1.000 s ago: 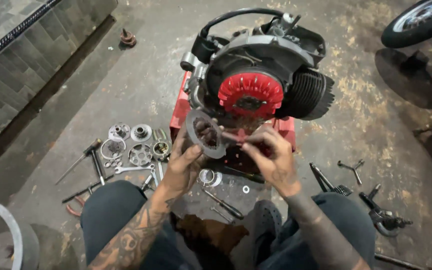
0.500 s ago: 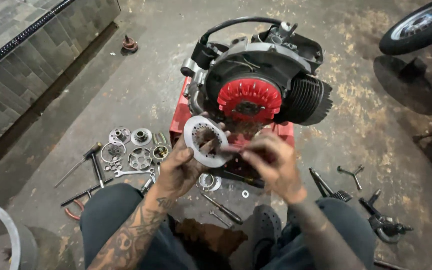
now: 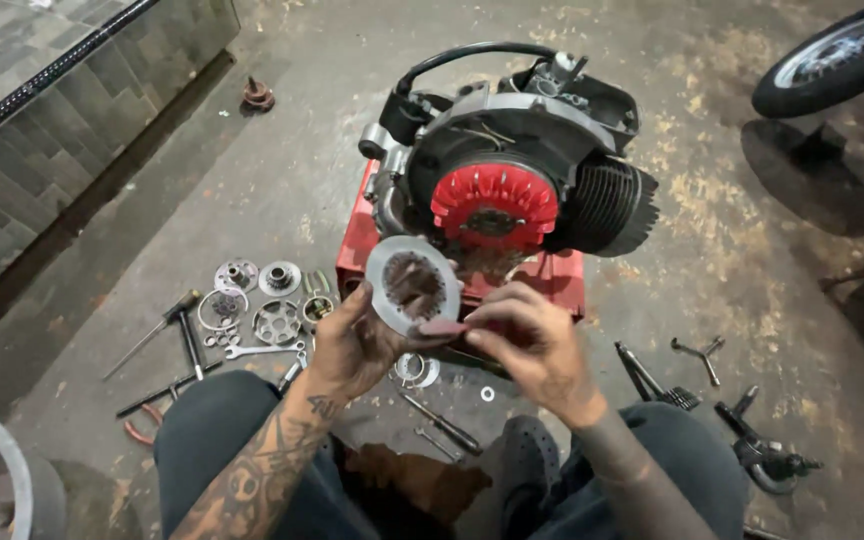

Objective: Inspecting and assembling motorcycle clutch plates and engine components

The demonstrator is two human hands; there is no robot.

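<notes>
My left hand (image 3: 357, 340) holds a round grey metal disc (image 3: 413, 285) with a toothed centre hole, tilted up toward me. My right hand (image 3: 530, 335) pinches a small reddish piece (image 3: 442, 327) against the disc's lower edge. Just beyond the hands, a small engine (image 3: 522, 160) with a red finned fan wheel (image 3: 494, 205) and a black ribbed cylinder rests on a red crate (image 3: 357, 240). My knees in dark trousers frame the bottom of the view.
Round metal parts (image 3: 262, 295), wrenches and a hammer (image 3: 167, 320) lie on the concrete floor at left. Screwdrivers (image 3: 442, 425) lie between my legs, more tools (image 3: 697, 370) at right. A tyre (image 3: 832, 55) is top right, a tiled wall (image 3: 42, 110) at left.
The disc has been turned from edge-on and low to facing me, raised slightly. My right hand has moved in to its lower edge with the reddish piece.
</notes>
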